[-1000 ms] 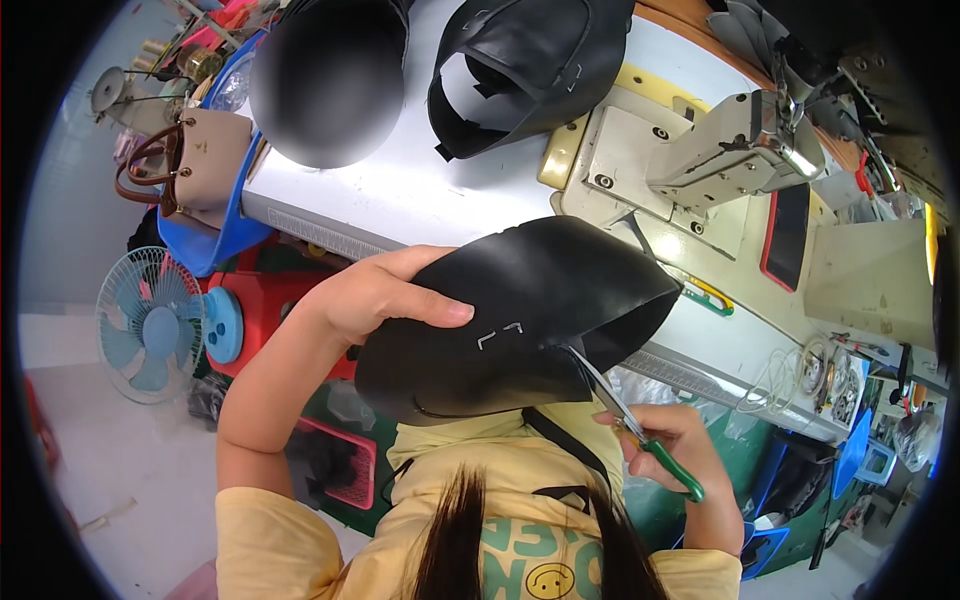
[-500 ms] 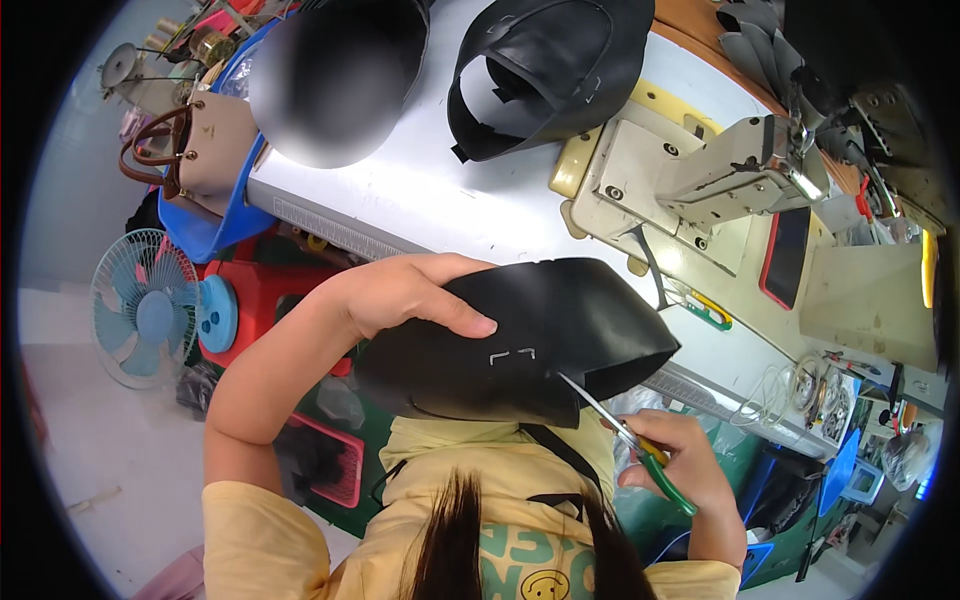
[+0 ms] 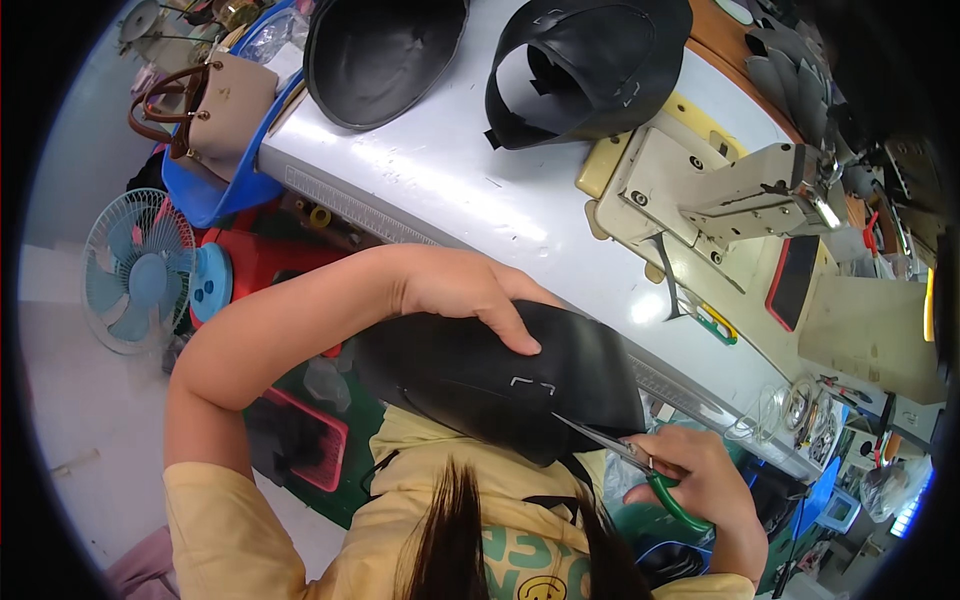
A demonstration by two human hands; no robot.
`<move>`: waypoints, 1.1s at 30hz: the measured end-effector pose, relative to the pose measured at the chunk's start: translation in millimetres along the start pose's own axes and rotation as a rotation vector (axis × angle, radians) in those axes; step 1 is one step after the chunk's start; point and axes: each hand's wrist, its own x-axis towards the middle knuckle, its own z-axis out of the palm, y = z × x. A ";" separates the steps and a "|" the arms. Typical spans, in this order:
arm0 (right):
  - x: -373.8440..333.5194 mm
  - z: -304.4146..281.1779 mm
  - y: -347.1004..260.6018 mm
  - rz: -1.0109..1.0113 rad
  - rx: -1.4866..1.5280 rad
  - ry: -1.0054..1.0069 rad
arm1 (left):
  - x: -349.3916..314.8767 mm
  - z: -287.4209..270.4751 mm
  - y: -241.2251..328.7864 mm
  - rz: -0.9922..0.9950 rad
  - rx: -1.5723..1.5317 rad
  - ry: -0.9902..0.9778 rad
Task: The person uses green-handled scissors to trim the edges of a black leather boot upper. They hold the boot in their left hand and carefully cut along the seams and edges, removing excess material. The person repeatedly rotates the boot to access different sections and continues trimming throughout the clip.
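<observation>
A black, curved piece that looks like leather point(image 3: 450, 365) is in front of my body, with white bracket marks on its face. My left hand point(image 3: 470, 288) grips it from above, thumb on the near face and the other fingers mostly hidden behind. My right hand point(image 3: 695, 470) is closed on scissors with green handles point(image 3: 682, 508). Their narrow blades point left, tips against the piece just below the white marks. Whether the blades pass into the material, I cannot tell.
On the white table point(image 3: 430, 190) lie a black bowl-shaped piece point(image 3: 385, 60) and a black piece with an opening point(image 3: 600, 90). A sewing machine point(image 3: 750, 185), phone point(image 3: 792, 283) and yellow-green snips point(image 3: 718, 325) are at right. A handbag point(image 3: 232, 110) and fan point(image 3: 150, 280) are at left.
The black piece has turned, and its pointed right end now looks rounded. My left thumb is nearer the white marks. The scissors have swung flatter, and the whole view has shifted a little.
</observation>
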 end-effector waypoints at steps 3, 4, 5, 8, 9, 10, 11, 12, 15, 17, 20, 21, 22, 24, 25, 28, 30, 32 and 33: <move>-1.0 -0.8 -2.1 0.029 -0.007 -0.013 | 5.7 -3.0 0.9 0.002 0.014 -0.064; -1.0 0.6 -2.6 0.026 -0.008 0.003 | 8.4 -4.1 1.7 0.005 0.016 -0.088; -0.3 1.8 -3.4 0.021 -0.009 0.015 | 11.9 -6.0 1.1 -0.011 0.023 -0.118; 1.1 4.6 -6.0 0.040 -0.044 0.010 | 18.5 -7.7 0.0 -0.043 0.056 -0.163; 0.6 5.0 -6.4 0.040 -0.051 0.007 | 17.2 -6.2 1.3 -0.041 0.076 -0.147; -0.1 5.3 -6.8 0.041 -0.058 0.004 | 16.2 -4.8 2.6 -0.039 0.096 -0.132; -0.4 5.4 -7.1 0.043 -0.065 0.002 | 15.8 -4.0 3.7 -0.030 0.122 -0.128; 0.4 5.6 -7.1 0.045 -0.050 -0.007 | 15.6 -3.4 4.9 -0.020 0.148 -0.125; 2.0 7.7 -6.3 0.052 0.005 -0.015 | 15.0 0.1 7.5 0.019 0.222 -0.116; 2.6 10.9 -5.0 0.057 0.058 -0.014 | 16.9 1.1 7.3 0.021 0.229 -0.154; -3.0 8.8 0.8 0.126 0.149 -0.047 | 24.7 -0.8 3.1 -0.005 0.179 -0.272; -3.8 7.8 1.4 0.128 0.154 -0.059 | 27.1 -1.4 1.7 -0.003 0.163 -0.309; -4.6 6.8 1.6 0.130 0.158 -0.071 | 28.7 -1.9 0.6 -0.001 0.147 -0.346; -8.2 5.8 2.3 0.139 0.172 -0.090 | 31.2 -2.6 -0.1 0.045 0.186 -0.414; -9.8 5.3 3.1 0.143 0.181 -0.103 | 31.3 -3.0 -0.1 0.068 0.205 -0.448; -14.3 6.1 12.2 0.113 0.247 -0.113 | 30.4 -7.3 1.7 0.075 0.304 -0.466; -14.9 7.5 15.7 0.064 0.279 -0.118 | 24.3 -4.8 0.3 0.153 0.317 -0.405; -12.0 7.3 16.6 0.008 0.287 -0.125 | 21.3 -3.0 0.9 0.192 0.345 -0.359; -11.8 9.0 17.9 0.009 0.297 -0.123 | 20.8 -2.5 1.7 0.193 0.366 -0.344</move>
